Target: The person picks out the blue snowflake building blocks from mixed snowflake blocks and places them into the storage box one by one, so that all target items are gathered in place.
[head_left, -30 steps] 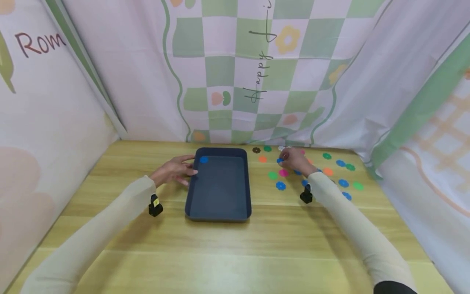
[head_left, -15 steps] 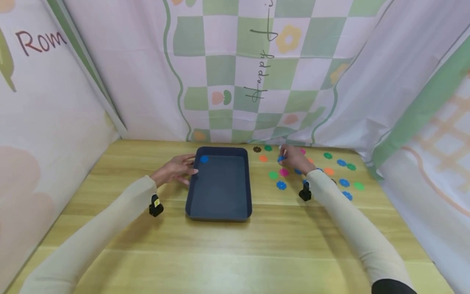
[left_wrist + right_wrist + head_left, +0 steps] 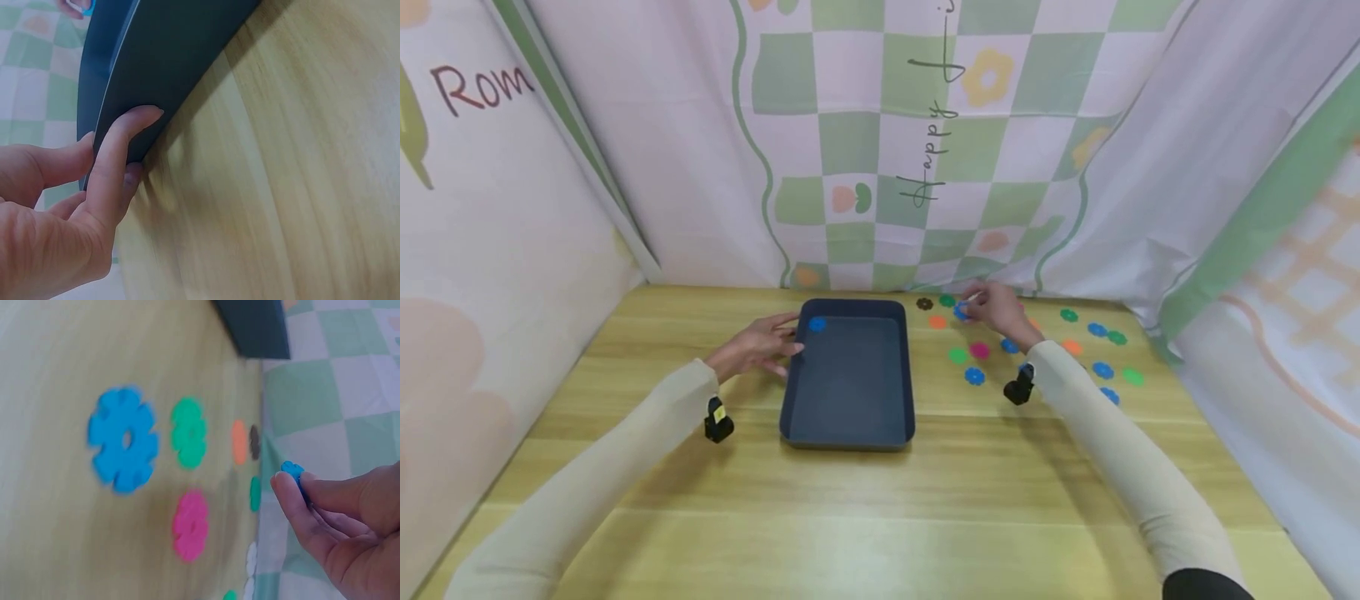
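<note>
A dark blue-grey rectangular tray (image 3: 853, 387) lies on the table, with one blue flower-shaped plastic disc (image 3: 817, 324) in its far left corner. My left hand (image 3: 758, 346) holds the tray's left side; in the left wrist view a fingertip meets the rim and other fingers (image 3: 140, 115) lie against the outer wall. Near the back edge, right of the tray, my right hand (image 3: 997, 308) pinches another blue flower-shaped disc (image 3: 292, 467) between thumb and fingers. Raised above the table, that disc is partly covered by the fingertips.
Several loose discs lie right of the tray, among them a blue one (image 3: 974, 376), a pink one (image 3: 979, 350), an orange one (image 3: 937, 322) and a brown one (image 3: 924, 304). A checked curtain (image 3: 898, 242) hangs behind the table's back edge.
My right hand has moved back and slightly left, bringing the pinched blue disc away from the other pieces. The left hand and tray stay in place.
</note>
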The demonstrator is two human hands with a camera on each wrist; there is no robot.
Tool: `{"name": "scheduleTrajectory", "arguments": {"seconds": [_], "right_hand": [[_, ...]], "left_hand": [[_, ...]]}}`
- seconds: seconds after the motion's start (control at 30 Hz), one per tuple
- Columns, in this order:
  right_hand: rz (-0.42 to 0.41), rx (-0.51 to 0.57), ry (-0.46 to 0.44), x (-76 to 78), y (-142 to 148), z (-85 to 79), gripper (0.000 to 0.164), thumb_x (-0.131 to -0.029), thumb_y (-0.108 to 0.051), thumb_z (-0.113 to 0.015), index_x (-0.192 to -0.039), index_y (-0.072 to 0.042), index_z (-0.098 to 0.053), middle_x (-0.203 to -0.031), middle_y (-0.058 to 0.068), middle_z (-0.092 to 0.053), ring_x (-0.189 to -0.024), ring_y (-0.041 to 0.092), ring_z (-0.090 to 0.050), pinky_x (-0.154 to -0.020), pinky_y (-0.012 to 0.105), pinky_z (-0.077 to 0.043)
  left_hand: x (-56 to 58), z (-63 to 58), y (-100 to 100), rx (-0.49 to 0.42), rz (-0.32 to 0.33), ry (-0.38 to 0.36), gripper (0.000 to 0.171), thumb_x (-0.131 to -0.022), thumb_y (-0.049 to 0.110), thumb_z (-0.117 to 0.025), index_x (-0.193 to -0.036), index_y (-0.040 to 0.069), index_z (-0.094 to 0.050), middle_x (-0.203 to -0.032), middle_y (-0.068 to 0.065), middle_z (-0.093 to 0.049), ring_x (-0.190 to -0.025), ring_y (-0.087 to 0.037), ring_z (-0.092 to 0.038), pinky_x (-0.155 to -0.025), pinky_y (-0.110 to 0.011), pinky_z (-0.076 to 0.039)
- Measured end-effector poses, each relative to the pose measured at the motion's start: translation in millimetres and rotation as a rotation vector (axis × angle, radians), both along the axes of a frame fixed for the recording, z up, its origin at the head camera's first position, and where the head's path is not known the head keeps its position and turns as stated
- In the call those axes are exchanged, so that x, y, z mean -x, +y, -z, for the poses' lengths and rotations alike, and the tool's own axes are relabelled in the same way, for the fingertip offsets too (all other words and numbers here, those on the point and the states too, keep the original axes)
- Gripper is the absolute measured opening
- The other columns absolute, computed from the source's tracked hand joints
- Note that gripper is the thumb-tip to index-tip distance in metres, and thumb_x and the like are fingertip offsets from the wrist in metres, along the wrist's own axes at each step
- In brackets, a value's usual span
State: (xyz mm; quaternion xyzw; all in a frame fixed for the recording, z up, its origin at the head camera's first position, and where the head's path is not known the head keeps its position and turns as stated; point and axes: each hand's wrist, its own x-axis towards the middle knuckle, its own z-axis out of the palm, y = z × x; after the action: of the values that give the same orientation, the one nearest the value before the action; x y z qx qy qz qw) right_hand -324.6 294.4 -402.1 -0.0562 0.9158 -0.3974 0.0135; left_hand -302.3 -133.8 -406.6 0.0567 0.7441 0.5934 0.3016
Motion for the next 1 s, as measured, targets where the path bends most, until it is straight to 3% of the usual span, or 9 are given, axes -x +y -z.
{"name": "scheduleTrajectory", "arguments": {"seconds": [0.4,0.57,0.77,1.0], "right_hand": [[0.008,0.323,-0.100,-3.2,-33.2,-15.6,0.040,-0.102,-0.002,-0.067,-0.136,0.017,-0.058,-0.124,0.039,-0.065,-0.075,0.011,-0.075,-0.094,0.048,-0.063],[-0.013,0.437,-0.111,-2.1,-54.9,-16.1,0.039,-0.103,-0.003,-0.066,-0.135,0.017,-0.058,-0.124,0.038,-0.066,-0.078,0.011,-0.077,-0.097,0.047,-0.062],[-0.107,0.490,-0.185,-1.6,-86.9,-18.5,0.036,-0.105,0.001,-0.059,-0.137,0.017,-0.056,-0.127,0.038,-0.065,-0.083,0.012,-0.076,-0.108,0.055,-0.054],[-0.111,0.477,-0.321,2.4,-126.9,-17.4,0.031,-0.103,0.005,-0.060,-0.130,0.020,-0.061,-0.123,0.035,-0.069,-0.079,0.013,-0.076,-0.101,0.046,-0.061]], "left_hand": [[1.3,3.1,-1.4,0.006,-0.014,-0.005,0.081,-0.106,-0.002,-0.055,-0.170,0.016,-0.010,-0.174,-0.020,-0.012,-0.150,-0.042,-0.039,-0.060,-0.025,-0.064],[0.9,4.6,-0.5,0.008,-0.018,0.008,0.080,-0.106,-0.002,-0.055,-0.170,0.017,-0.011,-0.174,-0.020,-0.012,-0.149,-0.042,-0.042,-0.060,-0.025,-0.064],[2.8,4.6,1.4,0.011,-0.025,-0.011,0.082,-0.106,-0.003,-0.055,-0.170,0.017,-0.008,-0.175,-0.020,-0.010,-0.150,-0.043,-0.040,-0.065,-0.031,-0.066],[3.5,3.3,-2.5,0.001,-0.015,-0.031,0.078,-0.108,0.001,-0.053,-0.170,0.018,-0.010,-0.174,-0.021,-0.011,-0.152,-0.042,-0.036,-0.073,-0.034,-0.068]]}}
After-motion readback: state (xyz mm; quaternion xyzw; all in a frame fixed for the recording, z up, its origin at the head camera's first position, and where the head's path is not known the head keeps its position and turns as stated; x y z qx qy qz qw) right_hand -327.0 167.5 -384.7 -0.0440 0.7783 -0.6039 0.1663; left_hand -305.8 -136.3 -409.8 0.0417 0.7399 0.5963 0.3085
